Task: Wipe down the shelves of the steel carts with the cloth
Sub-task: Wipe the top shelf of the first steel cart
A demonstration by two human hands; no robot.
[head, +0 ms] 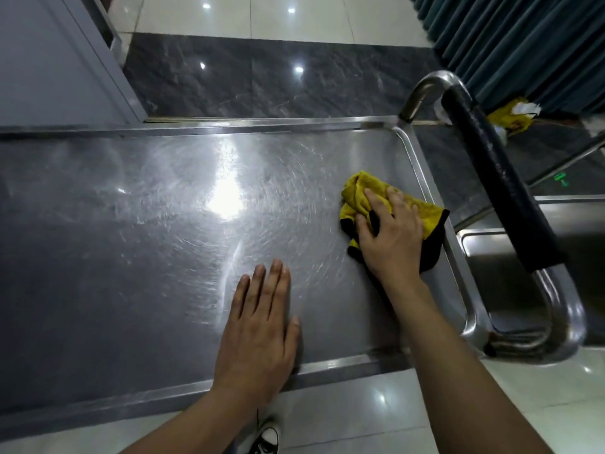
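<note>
We are at the top shelf (pixel 163 198) of a steel cart, looking down on it. Our right hand (pixel 391 237) lies on a bunched yellow cloth (pixel 360 191) with a black underside, the fingers spread across it and pressing it onto the shelf near the right end, just inside the raised rim (pixel 422 172). Our left hand (pixel 258 335) is flat on the bare steel close to the near edge, fingers straight and together, holding nothing — it seems to brace us and steady the cart. The two hands are well apart.

We judge the wiping of this shelf to be under way: the cloth sits at the right end beside the padded push handle (pixel 491 178), and faint swirling marks cover the middle of the steel. The long stretch to the left shows no cloth near it. The next move probably calls for sweeping the cloth leftward with steady downward pressure, working into the rim's corners, and shifting the left hand clear of the path. A lower steel shelf (pixel 576 231) shows past the handle — not yet wiped, as far as we can tell.
</note>
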